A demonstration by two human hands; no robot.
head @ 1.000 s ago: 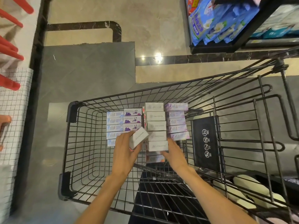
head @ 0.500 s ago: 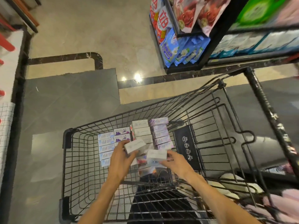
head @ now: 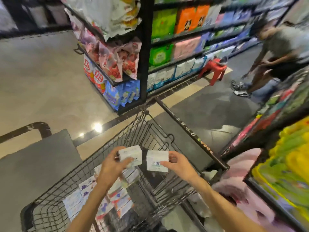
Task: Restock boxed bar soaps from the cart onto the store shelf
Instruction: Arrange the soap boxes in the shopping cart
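My left hand (head: 111, 166) grips a white boxed bar soap (head: 131, 154), lifted above the black wire cart (head: 150, 131). Right beside it, my right hand (head: 179, 164) holds a second white soap box (head: 157, 160) with blue print. The two boxes are nearly side by side, a small gap between them. Several more soap boxes (head: 120, 196) lie in rows on the cart's floor below my forearms, partly hidden by them. A store shelf (head: 274, 148) with colourful goods stands at the right, blurred.
A black shelf unit (head: 143, 52) full of bagged and boxed goods stands ahead. A person (head: 275, 52) bends over in the aisle at the far right, near a red stool (head: 214, 69). Pink fabric (head: 242, 185) lies right of the cart. Open floor lies to the left.
Both hands have lifted a soap box each out of the cart's rows and raised them. The view has swung up and right, bringing the shelves and aisle into sight.
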